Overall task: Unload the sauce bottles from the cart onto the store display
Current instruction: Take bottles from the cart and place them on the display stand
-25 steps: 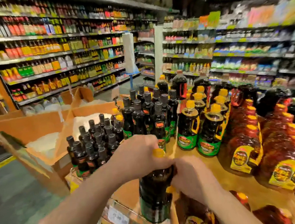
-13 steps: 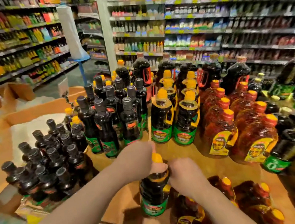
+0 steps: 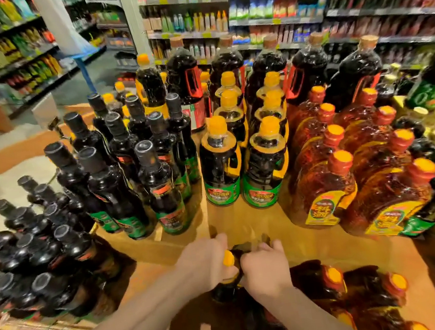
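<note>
One bottle in hand: a dark sauce bottle (image 3: 229, 286) with a yellow cap, held low at the near edge of the display (image 3: 247, 225), in front of the standing rows.
Left hand (image 3: 206, 264): fingers curled round the neck just under the cap; firm grip.
Right hand (image 3: 266, 270): fingers curled on the shoulder of the same bottle, close beside the left hand.
Done so far: many bottles stand on the wooden display, among them two yellow-capped columns (image 3: 238, 145), black-capped bottles (image 3: 139, 170) to their left and amber bottles (image 3: 351, 174) to their right. How many came off the cart cannot be told.
Left to do: the held bottle is not yet set down. A bare patch of display lies just ahead of the hands, in front of the yellow-capped columns; a likely slot. More yellow-capped bottles (image 3: 354, 293) sit below the hands at lower right, probably waiting stock.
Change from half a second earlier: the bottle sits lower in view, its green label now hidden behind the hands; both hands keep their hold. The camera has tipped nearer over the display.
</note>
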`<state>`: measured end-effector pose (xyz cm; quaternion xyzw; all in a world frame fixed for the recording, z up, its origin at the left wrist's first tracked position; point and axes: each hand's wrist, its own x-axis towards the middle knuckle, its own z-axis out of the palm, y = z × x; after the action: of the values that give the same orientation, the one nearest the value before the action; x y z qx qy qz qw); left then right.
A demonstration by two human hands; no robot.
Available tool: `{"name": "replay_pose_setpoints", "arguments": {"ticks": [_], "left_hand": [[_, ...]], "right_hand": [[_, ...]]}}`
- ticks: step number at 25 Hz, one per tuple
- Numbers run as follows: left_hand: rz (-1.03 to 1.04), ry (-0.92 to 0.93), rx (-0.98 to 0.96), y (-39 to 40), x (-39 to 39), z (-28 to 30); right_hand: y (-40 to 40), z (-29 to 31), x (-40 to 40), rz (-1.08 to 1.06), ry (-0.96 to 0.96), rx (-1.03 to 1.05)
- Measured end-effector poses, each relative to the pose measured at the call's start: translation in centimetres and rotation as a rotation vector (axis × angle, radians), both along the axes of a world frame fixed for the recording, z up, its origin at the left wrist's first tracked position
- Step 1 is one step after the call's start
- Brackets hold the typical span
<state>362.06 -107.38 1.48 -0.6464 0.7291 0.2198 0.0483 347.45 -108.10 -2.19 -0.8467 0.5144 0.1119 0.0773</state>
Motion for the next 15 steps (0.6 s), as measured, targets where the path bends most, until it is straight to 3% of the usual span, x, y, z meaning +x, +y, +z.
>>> {"name": "replay_pose_setpoints", "arguments": {"ticks": [8, 13, 15], "left_hand": [[-0.151, -0.067, -0.012, -0.8, 1.1, -0.2], [-0.423, -0.271, 0.052, -1.2, 2.4, 1.1], [-0.543, -0.337, -0.026, -1.4, 2.6, 2.5]], "right_hand": [[-1.0, 1.4, 0.9, -0.040, 0.085, 0.113], [1.0, 2.5, 1.3, -0.100, -0.014, 0.002], [2.4, 3.5, 1.2, -0.215, -0.069, -0.070]]}}
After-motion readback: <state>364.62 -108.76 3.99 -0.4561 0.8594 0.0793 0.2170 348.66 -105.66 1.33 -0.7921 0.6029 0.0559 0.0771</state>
